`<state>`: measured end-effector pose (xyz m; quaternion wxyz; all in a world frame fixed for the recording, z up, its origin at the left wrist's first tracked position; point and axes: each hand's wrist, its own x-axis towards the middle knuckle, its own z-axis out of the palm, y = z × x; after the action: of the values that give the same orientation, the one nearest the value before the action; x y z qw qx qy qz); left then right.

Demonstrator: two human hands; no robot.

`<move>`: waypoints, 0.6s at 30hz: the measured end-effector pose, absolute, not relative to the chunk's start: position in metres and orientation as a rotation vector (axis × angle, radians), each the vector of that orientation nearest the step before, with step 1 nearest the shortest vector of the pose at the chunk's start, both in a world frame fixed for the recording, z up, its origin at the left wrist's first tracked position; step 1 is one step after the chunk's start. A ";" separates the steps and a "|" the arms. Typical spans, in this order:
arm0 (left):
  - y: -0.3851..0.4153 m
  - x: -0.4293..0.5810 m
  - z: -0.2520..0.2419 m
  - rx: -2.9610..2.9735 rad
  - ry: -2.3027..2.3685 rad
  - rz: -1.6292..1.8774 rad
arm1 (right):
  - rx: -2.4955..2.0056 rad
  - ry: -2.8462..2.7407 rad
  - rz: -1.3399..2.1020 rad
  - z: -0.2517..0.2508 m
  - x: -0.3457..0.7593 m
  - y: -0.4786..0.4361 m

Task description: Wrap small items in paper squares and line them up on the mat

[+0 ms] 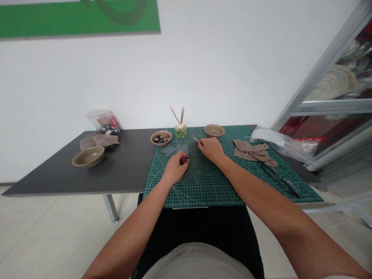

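My left hand (pixel 175 168) is closed round a small dark reddish-brown piece (pixel 183 159) above the green cutting mat (pixel 203 193). To its right, my right hand (pixel 211 149) pinches a thin pale tool (pixel 195 139) whose tip points up and left. Just beyond my left hand, grey-blue squares (pixel 182 148) lie flat on the mat. A tan bowl (pixel 152 142) with several dark and brownish pieces stands at the mat's back left. Behind my right hand is another tan bowl (pixel 214 131), with nothing visible in it.
A glass bottle with sticks (pixel 181 131) stands between the bowls. On the right lie a brown cloth (pixel 252 152), dark-handled tools (pixel 280 180) and a plastic bag (pixel 285 145). At left are a third bowl (pixel 88 157), another cloth (pixel 100 140) and a clear container (pixel 103 119).
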<state>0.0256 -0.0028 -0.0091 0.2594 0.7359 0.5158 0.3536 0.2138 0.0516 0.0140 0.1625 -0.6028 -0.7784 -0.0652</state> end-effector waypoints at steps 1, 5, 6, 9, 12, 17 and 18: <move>-0.002 0.025 -0.009 2.003 1.392 0.954 | -1.734 -2.140 -0.162 0.018 0.215 0.048; -0.001 0.025 -0.011 1.984 1.392 0.961 | -1.736 -1.868 -0.105 0.026 0.224 0.024; -0.001 0.025 -0.011 1.975 1.395 0.964 | -1.735 -1.856 -0.084 0.025 0.226 0.018; -0.001 0.026 -0.010 1.963 1.407 0.935 | -1.769 -1.868 -0.027 0.018 0.227 0.003; 0.000 0.026 -0.011 1.978 1.413 0.908 | -1.760 -1.900 0.032 0.011 0.223 -0.002; 0.002 0.024 -0.014 2.022 1.415 0.927 | -1.761 -2.023 0.097 0.007 0.219 0.002; 0.002 0.023 -0.014 2.027 1.413 0.938 | -1.754 -2.020 0.111 0.007 0.220 0.002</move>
<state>0.0234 0.0020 -0.0140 0.2467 0.7433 0.5180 0.3439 0.2198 0.0018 0.0074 0.2297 -0.6375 -0.7343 0.0402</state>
